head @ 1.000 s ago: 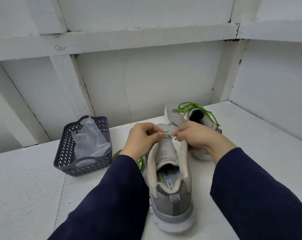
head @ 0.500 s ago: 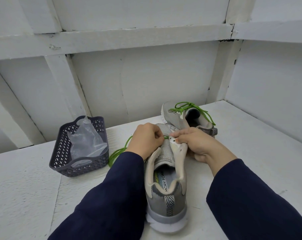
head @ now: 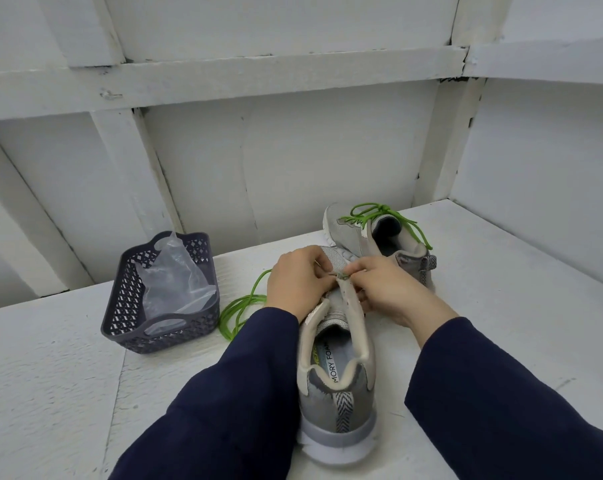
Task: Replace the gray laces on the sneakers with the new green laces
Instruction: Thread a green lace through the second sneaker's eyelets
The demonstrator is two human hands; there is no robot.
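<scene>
— Two hands meet over the near sneaker (head: 338,382), which lies mid-counter with its heel toward our near edge. Our left hand (head: 300,282) pinches the green lace (head: 239,304), and our right hand (head: 390,292) grips the eyelet flap beside the tip.

— What do we risk here?

— Mostly a missed eyelet, we think. Our fingers hide the hole, so the tip could slip past it or fray. The slack coils on the counter (head: 518,306) between our left sleeve and the basket (head: 154,336). A hard pull might snag it under that sleeve or against the basket. It might also drag the sneaker sideways, since nothing pins it down.

— And room?

— Plenty toward the right edge. The far sneaker (head: 348,233), already laced green, sits just beyond our knuckles toward the back wall, so pushing forward is cramped. The basket with its plastic bag (head: 175,285) stands to the left, near the back edge, and the lace loops lie just beside it. We judge pulls upward or toward our near edge safest.
</scene>
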